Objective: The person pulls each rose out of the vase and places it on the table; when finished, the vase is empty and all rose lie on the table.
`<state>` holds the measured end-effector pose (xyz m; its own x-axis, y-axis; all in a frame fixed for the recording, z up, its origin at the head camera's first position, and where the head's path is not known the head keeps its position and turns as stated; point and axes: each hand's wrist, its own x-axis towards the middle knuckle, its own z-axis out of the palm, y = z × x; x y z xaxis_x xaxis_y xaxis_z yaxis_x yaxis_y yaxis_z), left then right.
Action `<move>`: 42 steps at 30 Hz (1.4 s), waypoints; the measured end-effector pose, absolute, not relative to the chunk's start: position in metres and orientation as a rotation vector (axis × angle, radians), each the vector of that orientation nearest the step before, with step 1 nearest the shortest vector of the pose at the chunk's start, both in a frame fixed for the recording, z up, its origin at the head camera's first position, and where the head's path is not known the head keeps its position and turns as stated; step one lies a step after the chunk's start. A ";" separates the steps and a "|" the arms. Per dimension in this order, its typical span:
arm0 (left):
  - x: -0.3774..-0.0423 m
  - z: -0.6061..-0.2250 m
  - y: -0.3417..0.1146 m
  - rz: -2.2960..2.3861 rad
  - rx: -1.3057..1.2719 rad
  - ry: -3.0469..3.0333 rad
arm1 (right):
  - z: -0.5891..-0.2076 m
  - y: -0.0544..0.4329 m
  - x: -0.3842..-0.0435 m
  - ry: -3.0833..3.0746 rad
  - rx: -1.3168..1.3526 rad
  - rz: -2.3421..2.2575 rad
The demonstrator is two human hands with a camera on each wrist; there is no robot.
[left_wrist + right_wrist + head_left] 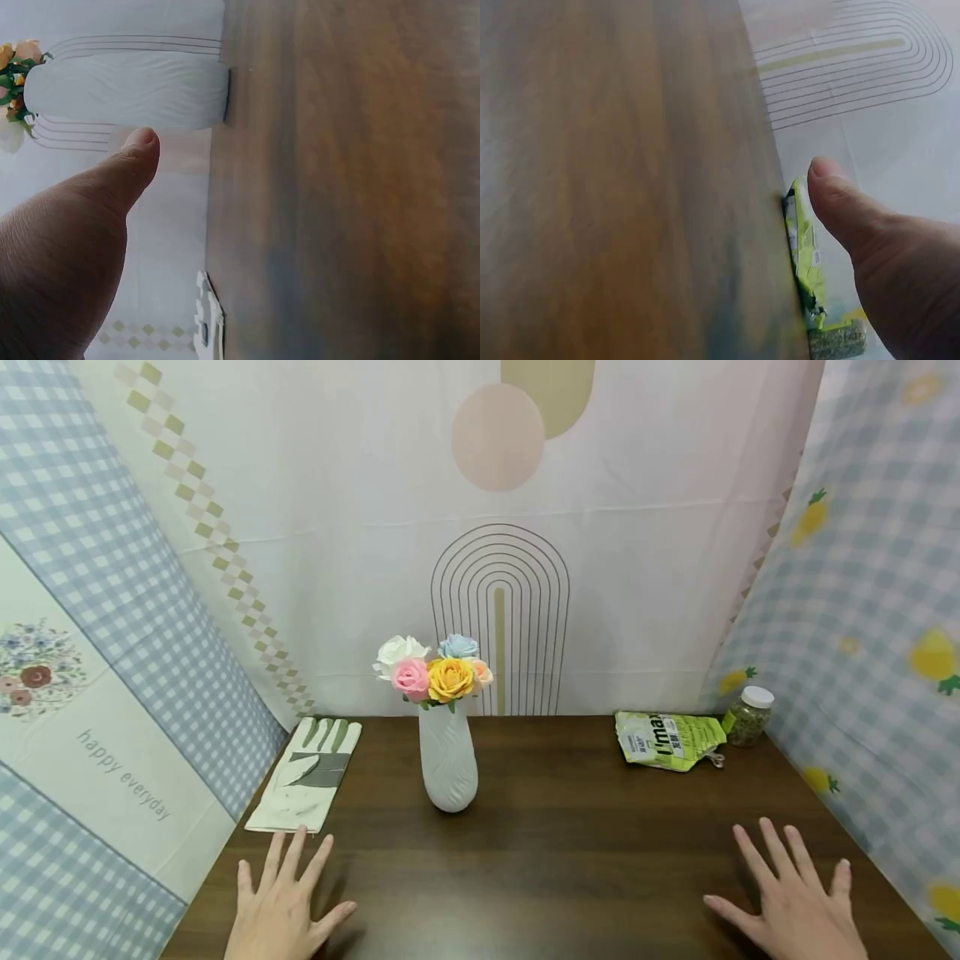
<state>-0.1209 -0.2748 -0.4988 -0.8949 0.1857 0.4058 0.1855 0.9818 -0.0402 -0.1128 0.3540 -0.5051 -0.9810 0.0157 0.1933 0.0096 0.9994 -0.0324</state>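
Fingers spread and palm down, my left hand (279, 902) is over the table's near left part, its fingertips just short of the white work glove (307, 774). My right hand (797, 897) is spread the same way at the near right, holding nothing. A white ribbed vase (448, 760) stands upright toward the back, left of centre, with white, pink, yellow, blue and peach flowers (450, 680) in it. Farther back on the right lies a green-and-white bag (667, 739). In the left wrist view the thumb (124, 169) overlaps the background near the vase.
A small jar (748, 717) with a white lid and green dried contents stands at the back right corner beside the bag. A small metal clip (716, 760) shows at the bag's end. Patterned cloths hang behind and on both sides of the dark wooden table (540, 860).
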 end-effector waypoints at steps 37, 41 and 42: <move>-0.239 -0.488 -0.127 -0.990 -0.271 -2.170 | -0.426 0.152 -0.219 -2.556 0.701 0.469; -0.242 -0.503 -0.127 -1.005 -0.263 -2.137 | -0.420 0.136 -0.232 -2.457 0.776 0.618; -0.242 -0.506 -0.127 -1.000 -0.272 -2.133 | -0.418 0.133 -0.234 -2.445 0.788 0.643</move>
